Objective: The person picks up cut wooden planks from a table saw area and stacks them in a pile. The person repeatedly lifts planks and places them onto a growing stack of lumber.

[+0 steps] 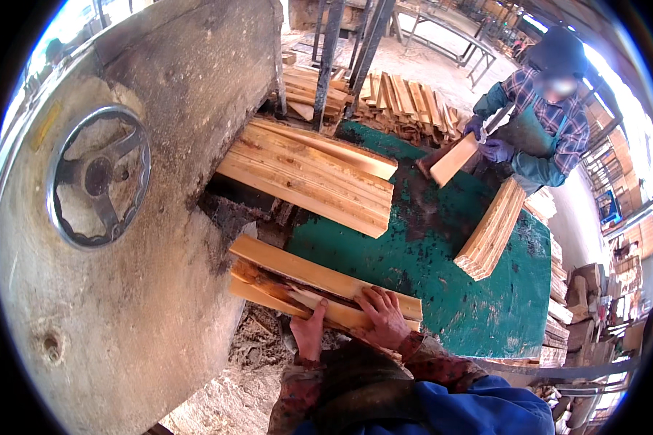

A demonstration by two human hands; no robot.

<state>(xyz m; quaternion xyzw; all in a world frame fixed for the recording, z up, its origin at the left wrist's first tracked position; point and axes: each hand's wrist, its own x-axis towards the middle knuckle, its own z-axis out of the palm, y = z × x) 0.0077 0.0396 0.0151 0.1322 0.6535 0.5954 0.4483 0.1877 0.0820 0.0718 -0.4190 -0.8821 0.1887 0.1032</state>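
Observation:
A small bundle of rough-sawn wooden boards (pixel 319 270) lies across the near edge of the green tabletop (pixel 442 308), and both my hands grip it. One piece in it carries a dark, bark-like strip (pixel 257 280). My left hand (pixel 309 335) is closed at the near side, thumb on top, its other fingers mostly hidden. Curled over the right part of the bundle is my right hand (pixel 384 319), fingers on top of the wood. Beyond them a thicker stack of boards (pixel 312 177) juts out from beside the machine's large plate.
On the left stands a big worn machine plate (pixel 196 87) with a metal handwheel (pixel 98 176). Across the table a gloved co-worker (pixel 540 130) holds a board (pixel 455 161). Another board stack (pixel 492 230) lies at the right. Cut wood (pixel 406 100) is piled behind; sawdust (pixel 203 406) covers the floor.

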